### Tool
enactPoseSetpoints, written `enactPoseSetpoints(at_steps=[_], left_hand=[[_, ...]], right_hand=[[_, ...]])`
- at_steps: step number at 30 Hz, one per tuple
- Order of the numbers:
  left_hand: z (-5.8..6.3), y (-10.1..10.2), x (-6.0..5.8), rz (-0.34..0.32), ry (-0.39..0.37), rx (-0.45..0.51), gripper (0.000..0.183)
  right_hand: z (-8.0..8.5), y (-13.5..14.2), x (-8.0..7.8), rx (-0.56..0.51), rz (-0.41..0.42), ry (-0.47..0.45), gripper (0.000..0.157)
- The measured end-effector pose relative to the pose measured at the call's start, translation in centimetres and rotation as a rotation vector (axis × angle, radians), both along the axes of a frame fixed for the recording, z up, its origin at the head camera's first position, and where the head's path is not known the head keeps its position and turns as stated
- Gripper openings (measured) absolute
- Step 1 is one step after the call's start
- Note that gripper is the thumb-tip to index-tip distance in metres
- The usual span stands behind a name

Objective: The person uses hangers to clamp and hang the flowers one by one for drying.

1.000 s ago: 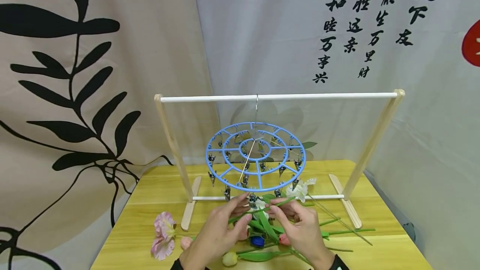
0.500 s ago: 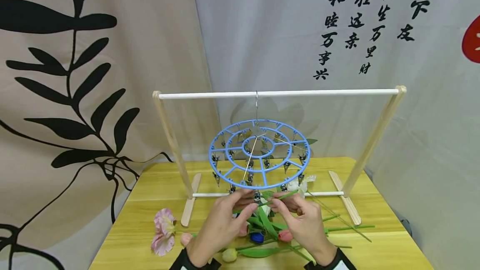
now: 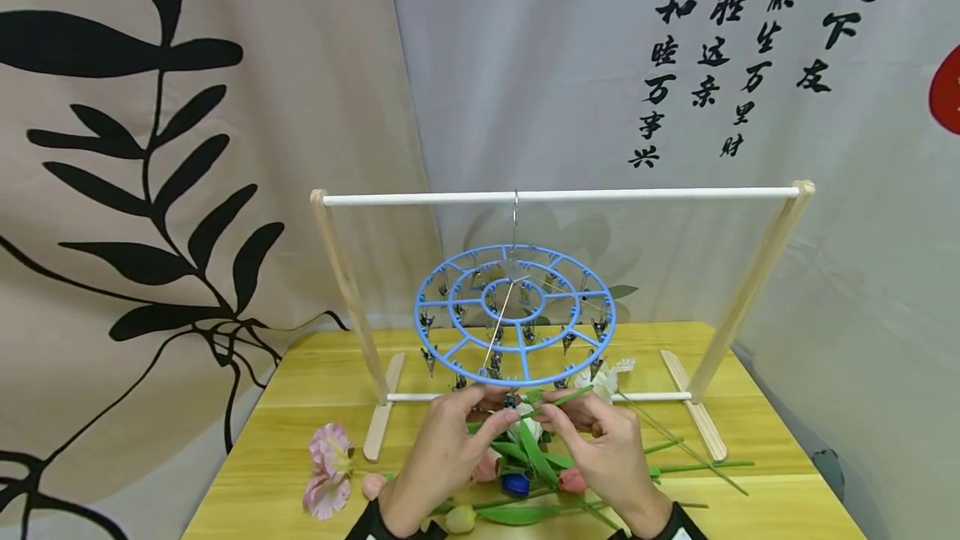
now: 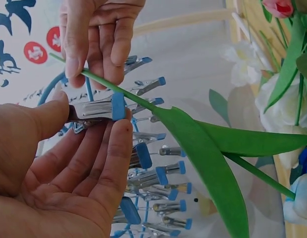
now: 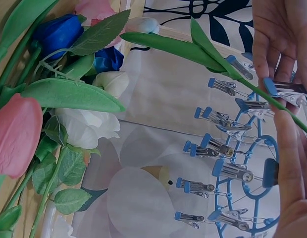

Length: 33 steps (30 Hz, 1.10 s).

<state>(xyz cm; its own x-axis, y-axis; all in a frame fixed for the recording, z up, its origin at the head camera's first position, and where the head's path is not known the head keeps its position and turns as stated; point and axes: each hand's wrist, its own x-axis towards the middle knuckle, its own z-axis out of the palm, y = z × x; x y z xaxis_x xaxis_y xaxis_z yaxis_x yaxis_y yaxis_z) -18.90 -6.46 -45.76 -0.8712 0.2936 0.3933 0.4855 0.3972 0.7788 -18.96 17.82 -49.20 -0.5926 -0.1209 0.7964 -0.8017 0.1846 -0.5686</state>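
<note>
Below the front rim of the blue round hanging rack (image 3: 517,347), both hands meet at a green stem. My left hand (image 3: 453,444) pinches a metal clip with blue tips (image 4: 96,109) between thumb and fingers. My right hand (image 3: 603,448) pinches the stem end of an artificial tulip (image 4: 193,144) with long green leaves. The stem (image 5: 270,99) crosses right at the blue tips of that clip. A pale bud (image 4: 302,203) sits at the stem's far end in the left wrist view. Many other clips (image 5: 235,171) dangle from the rack.
The rack hangs by a hook from the white bar (image 3: 637,192) of a wooden stand (image 3: 341,290). Loose flowers lie beneath the hands on the table (image 3: 247,473), among them a blue bud (image 3: 515,484), a pink tulip (image 3: 572,481) and pink blossoms (image 3: 328,469) at the left.
The rack swung slightly right, then a little back left. Both hands stay close together under its front rim, on the clip and the tulip stem. The head view tilts slightly.
</note>
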Motion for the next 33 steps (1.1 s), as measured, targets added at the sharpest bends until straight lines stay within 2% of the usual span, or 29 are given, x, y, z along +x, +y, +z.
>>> enactPoseSetpoints(at_steps=[7,14,20,27,33], left_hand=[[0.27,-0.05,-0.09,-0.011,-0.052,0.034,0.026],[0.26,0.03,-0.03,-0.015,-0.100,0.047,0.028],[0.40,-0.11,-0.21,-0.022,-0.146,0.083,0.020],[0.35,-0.29,-0.28,0.037,-0.168,0.128,0.018],[0.29,-0.31,-0.38,0.056,-0.160,0.150,0.017]], right_hand=[[-0.13,0.08,-0.07,0.021,-0.035,-0.014,0.034],[-0.40,0.10,0.13,0.008,-0.023,-0.035,0.033],[-0.33,-0.01,0.03,0.003,-0.021,-0.034,0.032],[-0.25,-0.11,0.05,-0.013,-0.017,-0.050,0.030],[-0.17,-0.16,0.01,-0.015,-0.026,-0.027,0.031]])
